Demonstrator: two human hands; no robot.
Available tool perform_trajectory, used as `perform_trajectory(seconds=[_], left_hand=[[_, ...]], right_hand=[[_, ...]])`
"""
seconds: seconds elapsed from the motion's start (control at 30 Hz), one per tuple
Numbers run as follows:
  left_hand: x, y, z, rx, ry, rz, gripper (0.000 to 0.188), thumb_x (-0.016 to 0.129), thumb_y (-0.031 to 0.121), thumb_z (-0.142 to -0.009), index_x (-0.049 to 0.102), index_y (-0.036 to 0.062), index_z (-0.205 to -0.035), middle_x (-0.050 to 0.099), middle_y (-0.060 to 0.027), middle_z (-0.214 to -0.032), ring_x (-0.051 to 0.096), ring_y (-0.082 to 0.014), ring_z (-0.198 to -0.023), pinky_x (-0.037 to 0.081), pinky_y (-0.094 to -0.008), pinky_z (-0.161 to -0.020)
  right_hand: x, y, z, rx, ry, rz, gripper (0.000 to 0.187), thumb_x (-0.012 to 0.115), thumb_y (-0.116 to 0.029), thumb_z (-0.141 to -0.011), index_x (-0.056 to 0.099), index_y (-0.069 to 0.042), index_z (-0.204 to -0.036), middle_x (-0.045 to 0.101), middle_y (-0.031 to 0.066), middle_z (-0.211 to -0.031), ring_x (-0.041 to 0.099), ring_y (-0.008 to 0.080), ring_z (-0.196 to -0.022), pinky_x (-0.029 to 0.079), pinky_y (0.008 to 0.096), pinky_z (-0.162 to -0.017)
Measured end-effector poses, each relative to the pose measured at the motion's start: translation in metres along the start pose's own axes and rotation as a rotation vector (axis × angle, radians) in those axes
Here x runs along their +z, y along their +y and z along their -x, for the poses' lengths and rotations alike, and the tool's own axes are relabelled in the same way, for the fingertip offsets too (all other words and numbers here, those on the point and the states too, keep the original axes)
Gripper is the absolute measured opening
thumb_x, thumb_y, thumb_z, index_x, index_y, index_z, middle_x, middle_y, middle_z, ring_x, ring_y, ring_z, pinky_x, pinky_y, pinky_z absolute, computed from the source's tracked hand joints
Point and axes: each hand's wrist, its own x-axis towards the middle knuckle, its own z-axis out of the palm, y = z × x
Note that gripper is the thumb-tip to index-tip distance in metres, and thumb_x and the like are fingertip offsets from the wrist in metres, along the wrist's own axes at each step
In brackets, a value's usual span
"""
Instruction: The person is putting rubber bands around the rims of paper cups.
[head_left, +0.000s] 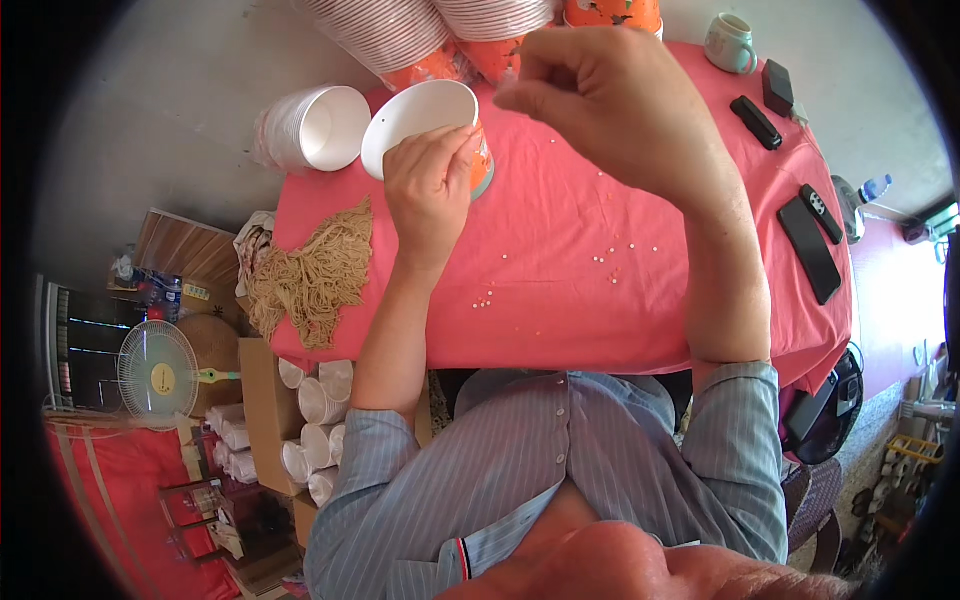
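Cloth [560,325] of pinkish red is sprinkled with small pale bits [505,257], and near its far edge a white-lined orange tub [412,112] is clamped at the rim by the left hand [428,180] — while the right hand [615,105] is raised above the cloth, fingertips drawn together, whether on anything cannot be told. Stacked tubs [385,32] are ranged behind, by a grey wall [225,90]; to the left, a fan [160,372] and a carton [262,420] of white cups [318,400] are seen.

Along the desk's [560,320] right edge: one phone [809,250], one remote [821,213], two small black objects [777,87], one mug [731,45]; left edge: one cord heap [315,275]; toward the far edge: one unstacked tub [425,108].
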Motion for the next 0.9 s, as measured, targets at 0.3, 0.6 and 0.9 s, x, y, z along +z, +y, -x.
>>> perform_trajectory(seconds=[0.3,0.6,0.9], left_hand=[[0.009,-0.021,0.023,-0.051,-0.006,-0.119,0.012,0.083,0.011,-0.096,0.081,0.0091,-0.108,0.082,-0.0020,-0.101,0.075,-0.0210,-0.096,0.050,-0.0386,-0.091],[0.010,-0.012,0.022,-0.140,-0.029,-0.188,0.016,0.081,0.016,-0.099,0.074,0.0125,-0.114,0.079,0.0008,-0.092,0.072,-0.0160,-0.083,0.045,-0.0375,-0.090],[0.014,-0.011,0.022,-0.109,-0.032,-0.156,0.017,0.079,0.017,-0.100,0.071,0.0137,-0.115,0.076,0.0012,-0.090,0.072,-0.0186,-0.084,0.042,-0.0461,-0.104]], right_hand=[[-0.023,-0.031,-0.001,0.227,0.229,-0.421,0.024,0.083,-0.016,-0.102,0.074,0.001,-0.088,0.064,-0.0032,-0.068,0.049,0.0043,-0.058,0.037,0.0248,-0.052],[-0.025,-0.021,0.004,0.084,0.191,-0.970,0.017,0.078,-0.013,-0.105,0.074,0.001,-0.114,0.074,0.0073,-0.076,0.072,0.0121,-0.062,0.054,0.0256,-0.049],[-0.031,-0.019,0.009,0.128,0.229,-1.087,0.031,0.056,-0.015,-0.108,0.071,0.009,-0.119,0.081,0.0286,-0.107,0.082,0.0347,-0.085,0.069,0.0399,-0.080]])
